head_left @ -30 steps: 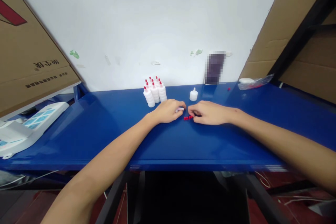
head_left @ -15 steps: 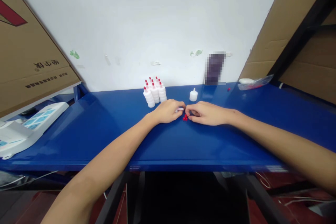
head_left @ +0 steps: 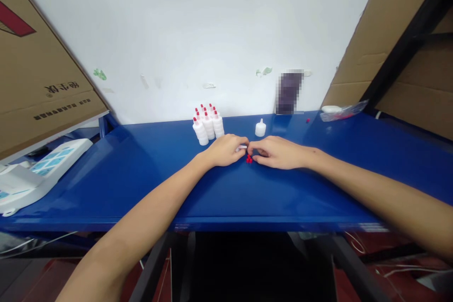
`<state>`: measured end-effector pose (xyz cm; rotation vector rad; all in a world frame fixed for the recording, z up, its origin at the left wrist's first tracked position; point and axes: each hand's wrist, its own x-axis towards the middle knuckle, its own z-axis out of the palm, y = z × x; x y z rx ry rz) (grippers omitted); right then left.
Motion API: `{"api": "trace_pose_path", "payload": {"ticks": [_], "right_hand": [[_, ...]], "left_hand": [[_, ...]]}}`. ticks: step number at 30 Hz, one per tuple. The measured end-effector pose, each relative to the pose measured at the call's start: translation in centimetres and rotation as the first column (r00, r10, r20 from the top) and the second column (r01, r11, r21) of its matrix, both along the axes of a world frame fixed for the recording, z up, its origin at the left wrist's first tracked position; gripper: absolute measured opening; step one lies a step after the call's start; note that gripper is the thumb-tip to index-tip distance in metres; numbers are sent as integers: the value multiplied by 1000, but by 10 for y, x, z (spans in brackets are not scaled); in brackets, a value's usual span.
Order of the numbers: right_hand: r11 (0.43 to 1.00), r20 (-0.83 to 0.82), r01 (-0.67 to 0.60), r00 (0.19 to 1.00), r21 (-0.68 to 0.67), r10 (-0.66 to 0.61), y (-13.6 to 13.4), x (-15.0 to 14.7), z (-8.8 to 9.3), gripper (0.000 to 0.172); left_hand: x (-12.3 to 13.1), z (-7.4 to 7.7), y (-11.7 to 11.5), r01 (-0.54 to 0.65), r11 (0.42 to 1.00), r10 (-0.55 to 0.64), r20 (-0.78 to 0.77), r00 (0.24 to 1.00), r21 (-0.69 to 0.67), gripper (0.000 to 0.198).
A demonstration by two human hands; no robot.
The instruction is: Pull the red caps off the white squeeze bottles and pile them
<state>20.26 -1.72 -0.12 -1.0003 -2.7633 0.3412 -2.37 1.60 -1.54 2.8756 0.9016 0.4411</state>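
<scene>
My left hand (head_left: 227,150) is closed around a small white squeeze bottle; only its pale nozzle (head_left: 241,147) shows, pointing right. The fingers hide the rest. My right hand (head_left: 271,152) rests just to the right, index finger and thumb curved and apart, with nothing visible held between them. Beside those fingertips lies a small heap of red caps (head_left: 249,160). Behind my left hand stands a tight group of several white bottles (head_left: 208,128) with red tips. A single white bottle (head_left: 260,128) without a red cap stands upright behind my right hand.
The blue table (head_left: 226,193) meets a white wall. One loose red cap (head_left: 307,121) lies at the back right, near a clear plastic bag (head_left: 345,112). A white device with blue panels (head_left: 53,165) sits at the left, below a big cardboard box (head_left: 46,66).
My right hand's fingertips have shifted slightly left, closer to the nozzle and over the red caps. My left hand stays where it was, still holding the bottle.
</scene>
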Motion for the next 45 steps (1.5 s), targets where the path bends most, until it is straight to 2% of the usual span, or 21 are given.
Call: {"api": "trace_pose_path", "payload": {"ticks": [8, 12, 17, 26, 28, 34, 39, 45], "right_hand": [[1000, -45, -24, 999, 11, 25, 5, -2, -7, 18], [998, -85, -51, 995, -38, 47, 6, -3, -8, 20], [991, -142, -25, 990, -131, 7, 5, -6, -7, 21], [984, -166, -37, 986, -172, 8, 5, -5, -7, 21], [988, -165, -19, 986, -156, -7, 5, -6, -7, 21], [981, -245, 192, 951, -8, -188, 0, -11, -3, 18], [989, -277, 148, 949, -23, -149, -2, -13, -3, 25], [994, -292, 109, 950, -12, -107, -2, -16, -6, 20]], "left_hand": [[0, -1, 0, -3, 1000, 3, 0, 1000, 15, 19], [-1, -1, 2, 11, 1000, -11, 5, 1000, 11, 20], [-6, -4, 9, 12, 1000, -12, 48, 999, -13, 23], [-8, -5, 11, -21, 1000, 22, 53, 998, -19, 26], [-8, -5, 11, -24, 1000, 25, 51, 998, -19, 26], [-4, -2, 4, -69, 997, 69, 8, 998, 41, 23], [1, -2, -3, -65, 996, 65, 6, 998, 66, 20], [0, -2, -6, -52, 998, 52, 31, 998, 27, 25]]}}
